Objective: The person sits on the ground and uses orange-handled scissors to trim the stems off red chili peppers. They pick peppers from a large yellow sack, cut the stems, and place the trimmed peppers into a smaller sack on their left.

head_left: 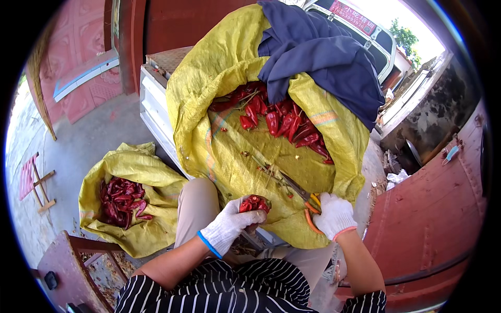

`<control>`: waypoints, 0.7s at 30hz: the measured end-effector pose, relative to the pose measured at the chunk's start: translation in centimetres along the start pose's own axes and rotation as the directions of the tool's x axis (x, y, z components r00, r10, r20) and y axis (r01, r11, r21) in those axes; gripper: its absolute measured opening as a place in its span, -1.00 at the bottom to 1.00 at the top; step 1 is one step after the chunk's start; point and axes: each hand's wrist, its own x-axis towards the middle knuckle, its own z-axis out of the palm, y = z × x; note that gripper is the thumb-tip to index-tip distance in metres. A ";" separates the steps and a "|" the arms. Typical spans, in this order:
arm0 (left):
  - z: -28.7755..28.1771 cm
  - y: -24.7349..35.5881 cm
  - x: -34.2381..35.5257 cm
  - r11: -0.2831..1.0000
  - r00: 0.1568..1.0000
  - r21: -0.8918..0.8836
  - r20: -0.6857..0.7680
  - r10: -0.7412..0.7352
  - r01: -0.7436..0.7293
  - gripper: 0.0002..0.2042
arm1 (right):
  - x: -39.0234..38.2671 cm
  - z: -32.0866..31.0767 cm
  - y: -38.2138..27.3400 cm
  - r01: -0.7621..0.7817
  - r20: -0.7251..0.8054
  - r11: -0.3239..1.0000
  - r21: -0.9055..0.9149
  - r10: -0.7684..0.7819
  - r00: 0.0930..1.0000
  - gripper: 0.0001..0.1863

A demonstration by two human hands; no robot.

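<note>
My left hand (225, 227), in a white knit glove with a blue cuff, is closed around several red chili peppers (255, 203). To its right, my gloved right hand (334, 215) grips a pair of scissors (297, 189) with orange-yellow handles. The blades point up and left over a large open yellow woven sack (201, 99). Loose cut stems (266, 169) lie on the sack's front flap. Deeper inside is a heap of red chili peppers (284, 121). Beside my left knee, a smaller yellow sack (112, 160) holds dark red peppers (121, 202).
Dark blue cloth (323, 57) drapes over the large sack's far right rim. A white vehicle bed edge (159, 109) runs behind the sack. A wooden chair (73, 266) and a folding stool (36, 180) stand at left. Red metal panels (417, 219) border the right side.
</note>
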 end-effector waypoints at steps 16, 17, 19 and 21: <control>-0.2 1.3 -0.7 0.998 0.999 -0.063 0.053 -0.015 0.018 -0.62 | -6.2 -1.0 -1.6 0.215 -0.163 0.904 0.371 -0.165 0.973 -0.25; 0.0 1.3 -0.8 0.998 0.999 -0.064 0.052 -0.005 0.009 -0.63 | -6.6 -0.9 -2.2 0.258 -0.192 0.900 0.352 -0.200 0.961 -0.25; -0.2 1.1 -0.8 1.000 0.997 -0.030 0.078 -0.004 0.007 -0.67 | -6.9 -1.6 -3.0 0.284 -0.220 0.900 0.331 -0.219 0.951 -0.40; -0.3 1.1 -0.8 1.000 0.996 -0.003 0.087 -0.010 0.010 -0.70 | -7.2 -2.2 -3.5 0.280 -0.203 0.900 0.334 -0.222 0.954 -0.48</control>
